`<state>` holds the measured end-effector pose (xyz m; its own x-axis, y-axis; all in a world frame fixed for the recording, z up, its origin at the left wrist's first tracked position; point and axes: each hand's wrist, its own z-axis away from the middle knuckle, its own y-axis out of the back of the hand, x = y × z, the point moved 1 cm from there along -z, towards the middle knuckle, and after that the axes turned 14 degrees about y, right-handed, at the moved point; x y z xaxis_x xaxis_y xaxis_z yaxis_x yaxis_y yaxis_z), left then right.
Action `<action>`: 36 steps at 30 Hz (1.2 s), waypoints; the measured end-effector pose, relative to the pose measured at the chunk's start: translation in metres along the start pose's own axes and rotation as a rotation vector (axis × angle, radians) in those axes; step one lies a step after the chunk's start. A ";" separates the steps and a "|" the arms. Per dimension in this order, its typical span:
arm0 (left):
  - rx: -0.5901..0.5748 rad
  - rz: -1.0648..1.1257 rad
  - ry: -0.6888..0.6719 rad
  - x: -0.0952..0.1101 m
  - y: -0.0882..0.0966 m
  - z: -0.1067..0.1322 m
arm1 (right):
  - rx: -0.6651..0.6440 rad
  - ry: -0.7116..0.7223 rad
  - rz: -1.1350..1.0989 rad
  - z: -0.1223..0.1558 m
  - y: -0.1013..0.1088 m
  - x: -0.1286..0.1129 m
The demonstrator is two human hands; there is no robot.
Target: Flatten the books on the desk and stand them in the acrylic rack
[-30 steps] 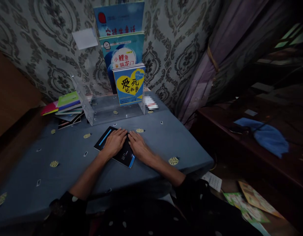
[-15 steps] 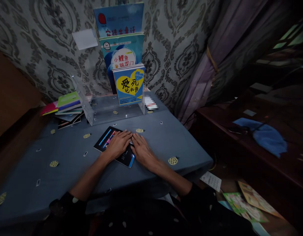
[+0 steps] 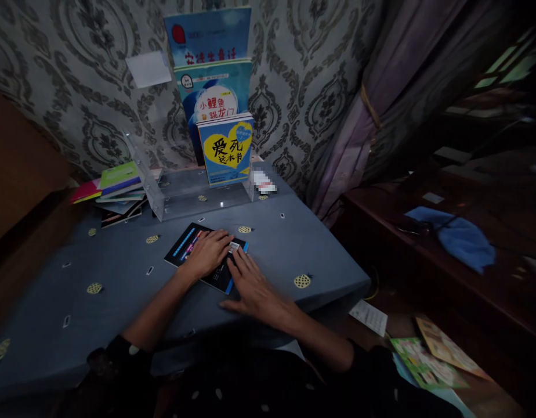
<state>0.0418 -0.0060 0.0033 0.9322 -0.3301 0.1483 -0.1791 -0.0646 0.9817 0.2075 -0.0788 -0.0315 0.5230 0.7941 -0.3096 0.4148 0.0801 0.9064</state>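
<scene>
A dark book with blue stripes (image 3: 185, 244) lies flat on the grey-blue tablecloth (image 3: 120, 284) in front of me. My left hand (image 3: 207, 253) rests palm down on the book's cover, fingers stretched out. My right hand (image 3: 250, 284) lies flat beside it with spread fingers; its fingertips touch the book's right edge.
A clear acrylic stand (image 3: 181, 194) at the back holds three upright blue books (image 3: 227, 148) against the patterned wall. A pile of coloured books (image 3: 118, 188) lies at the back left. A curtain (image 3: 372, 110) hangs right; leaflets (image 3: 428, 357) lie on the floor beyond the table's right edge.
My right hand has slid back toward me and off most of the book, uncovering its right end. My left hand has stayed on the cover.
</scene>
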 end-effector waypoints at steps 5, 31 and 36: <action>0.001 -0.147 0.152 0.004 0.015 0.003 | 0.011 0.016 0.041 -0.004 0.005 0.015; -0.024 0.004 0.102 -0.025 -0.006 -0.007 | 0.058 -0.058 0.234 -0.018 0.001 0.010; -0.050 0.023 0.076 -0.019 -0.003 0.000 | 0.044 -0.062 0.217 -0.021 0.003 0.006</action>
<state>0.0251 0.0007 -0.0026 0.9496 -0.2587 0.1772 -0.1861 -0.0100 0.9825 0.1962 -0.0611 -0.0241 0.6475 0.7515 -0.1265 0.3184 -0.1160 0.9408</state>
